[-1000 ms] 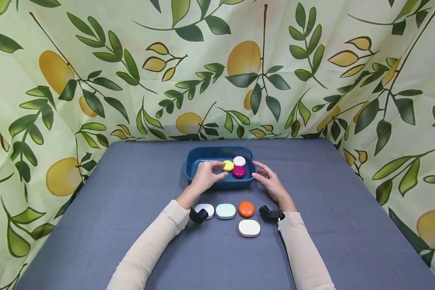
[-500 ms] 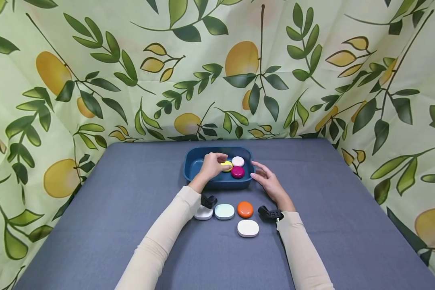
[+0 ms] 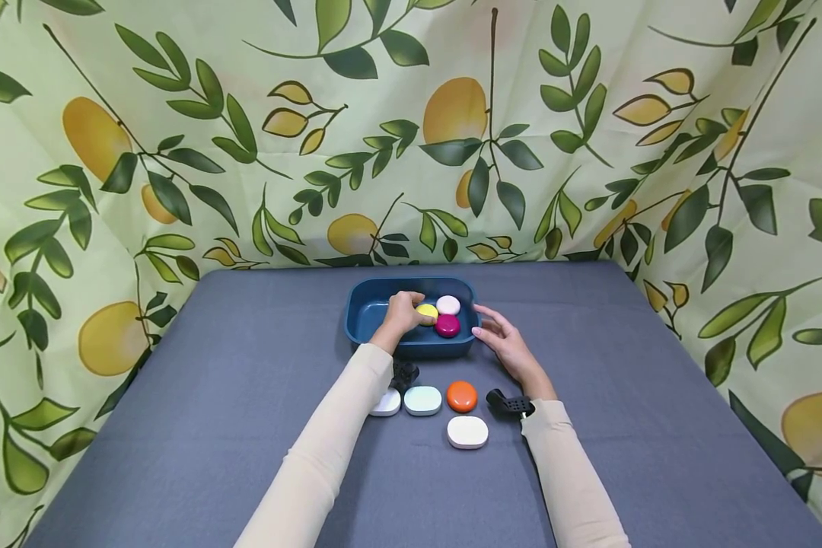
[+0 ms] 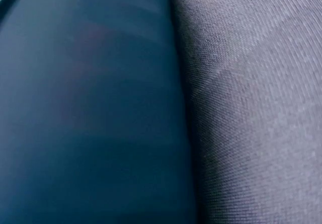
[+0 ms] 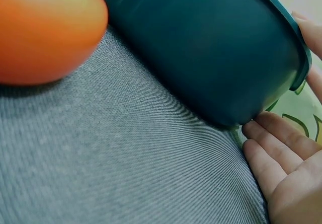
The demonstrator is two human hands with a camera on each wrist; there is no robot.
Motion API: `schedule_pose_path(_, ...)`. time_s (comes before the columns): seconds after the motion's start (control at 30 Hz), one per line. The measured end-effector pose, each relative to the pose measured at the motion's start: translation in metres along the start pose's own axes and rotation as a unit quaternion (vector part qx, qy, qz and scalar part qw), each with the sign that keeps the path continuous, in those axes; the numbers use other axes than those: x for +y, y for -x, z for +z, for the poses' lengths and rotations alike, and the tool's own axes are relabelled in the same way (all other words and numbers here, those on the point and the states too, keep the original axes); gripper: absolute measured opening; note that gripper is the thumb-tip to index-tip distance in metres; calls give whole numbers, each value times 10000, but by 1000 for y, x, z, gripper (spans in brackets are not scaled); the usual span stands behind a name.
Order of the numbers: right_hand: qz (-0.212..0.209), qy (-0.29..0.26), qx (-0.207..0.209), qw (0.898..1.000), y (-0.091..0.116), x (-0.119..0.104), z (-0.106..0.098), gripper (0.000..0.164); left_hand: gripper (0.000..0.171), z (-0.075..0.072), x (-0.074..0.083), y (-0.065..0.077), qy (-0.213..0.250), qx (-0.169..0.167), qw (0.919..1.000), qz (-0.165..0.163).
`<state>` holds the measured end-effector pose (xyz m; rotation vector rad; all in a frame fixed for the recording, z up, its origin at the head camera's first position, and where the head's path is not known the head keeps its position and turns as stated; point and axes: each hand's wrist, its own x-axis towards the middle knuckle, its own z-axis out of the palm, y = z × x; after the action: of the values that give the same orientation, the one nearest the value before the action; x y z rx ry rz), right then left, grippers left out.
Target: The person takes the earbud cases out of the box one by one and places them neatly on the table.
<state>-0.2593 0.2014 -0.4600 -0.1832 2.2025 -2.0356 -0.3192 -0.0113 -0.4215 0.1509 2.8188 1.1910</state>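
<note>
In the head view a dark blue bin (image 3: 377, 352) stands at the back middle of the table. My left hand (image 3: 399, 316) reaches over its front wall, thumb and fingers around a yellow rounded piece (image 3: 426, 313) inside. A pale pink round piece (image 3: 448, 305) and a magenta one (image 3: 447, 326) lie just right of the yellow piece. My right hand (image 3: 507, 344) rests its fairly straight fingers against the bin's right end. The right wrist view has these fingertips at the rim and lower corner. The left wrist view holds only the bin's outer wall (image 4: 95, 113) and cloth.
In front of the bin lie an orange round piece (image 3: 462, 396), a pale blue oval one (image 3: 422, 400) and a white oval one (image 3: 467, 432). Another whitish piece (image 3: 387, 403) is partly covered by my left sleeve. A leaf-printed curtain (image 3: 274, 183) hangs behind the grey-covered table (image 3: 246, 380).
My left hand has moved a little right and deeper into the bin, closing its fingers around the yellow piece. The right hand has stayed at the bin's end.
</note>
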Motion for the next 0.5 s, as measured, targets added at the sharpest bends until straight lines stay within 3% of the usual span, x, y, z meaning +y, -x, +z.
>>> schedule_pose_path(0.37,5,-72,44,10000,-8,14,-4,56,50,3,-4,-5,-485,10,9988,53)
schedule_pose_path(0.5,-47,-13,51,10000,-8,12,-3,56,49,0,-2,-3,-266,160,9995,32)
